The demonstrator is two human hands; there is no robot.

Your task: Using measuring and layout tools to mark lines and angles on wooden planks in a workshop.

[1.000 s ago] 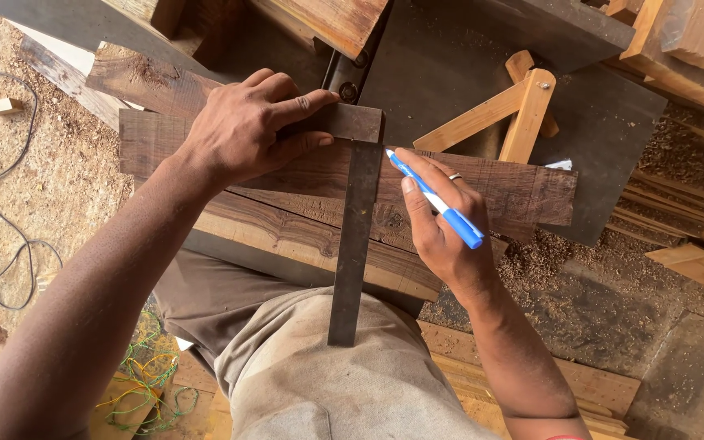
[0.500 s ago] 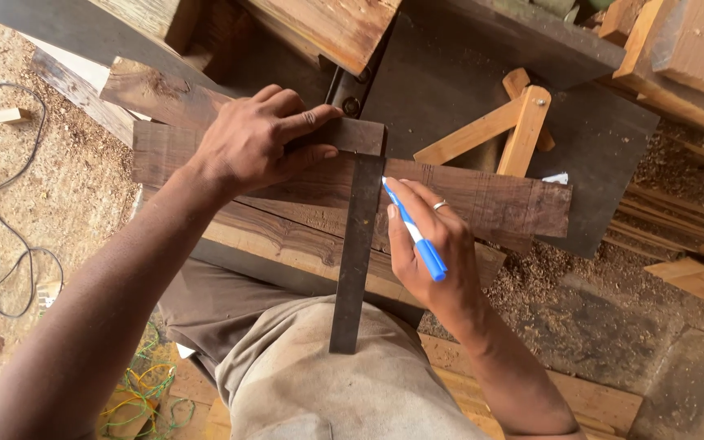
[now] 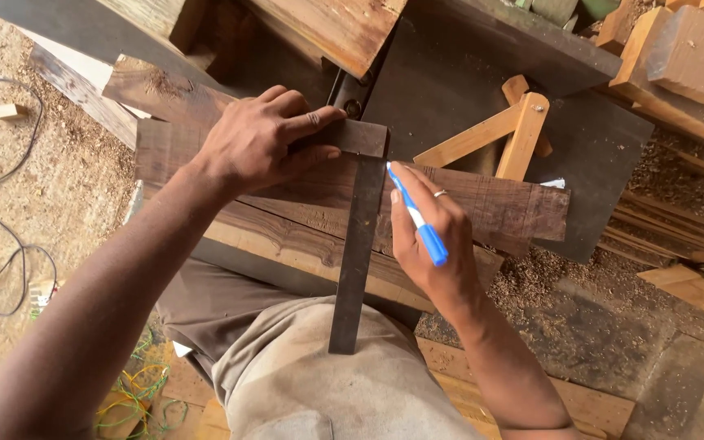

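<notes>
My left hand (image 3: pixel 258 143) presses the square (image 3: pixel 358 236) flat on the board (image 3: pixel 490 204). My right hand (image 3: pixel 429 236) grips the pen (image 3: pixel 415 213), tip beside the blade. If the square slips, my line could go crooked.

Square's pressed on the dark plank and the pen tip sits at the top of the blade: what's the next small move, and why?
Probably draw the blue pen toward the body along the right edge of the square's blade. The right hand has its tip at the blade's top by the far edge of the plank, the left hand pins the square, and no line shows beside the blade.
</notes>
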